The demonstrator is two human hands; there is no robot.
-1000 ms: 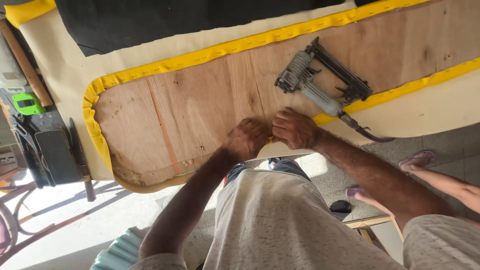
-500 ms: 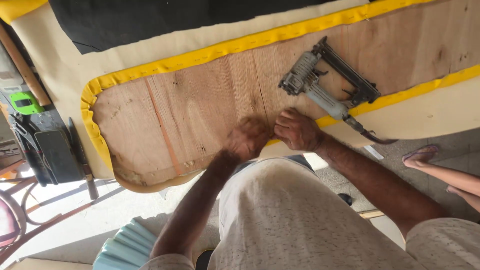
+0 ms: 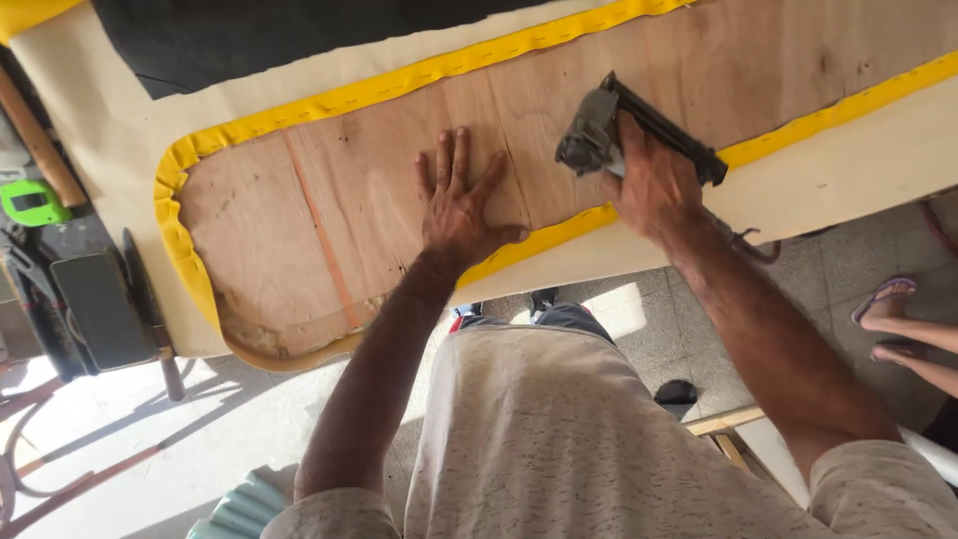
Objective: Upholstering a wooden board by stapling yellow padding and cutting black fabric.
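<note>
Head view, left hand (image 3: 461, 205) flat on plywood panel (image 3: 369, 200), right hand (image 3: 654, 185) gripping staple gun (image 3: 599, 135)

A brown wooden board (image 3: 379, 190) is edged with yellow cloth (image 3: 329, 100). The staple gun (image 3: 619, 135) is grey and black. Cream cloth (image 3: 110, 120) and black cloth (image 3: 299, 30) are seen.

Upholstery workshop: a plywood panel (image 3: 399, 190) edged with stapled yellow fabric (image 3: 329, 100) lies over cream foam (image 3: 100, 130) across the tabletop, pneumatic staple gun (image 3: 599, 135) near its front edge, black cloth (image 3: 299, 30) at the back edge, tools and a green device (image 3: 35, 200) off the left edge, tiled floor (image 3: 848, 260) below.
</note>
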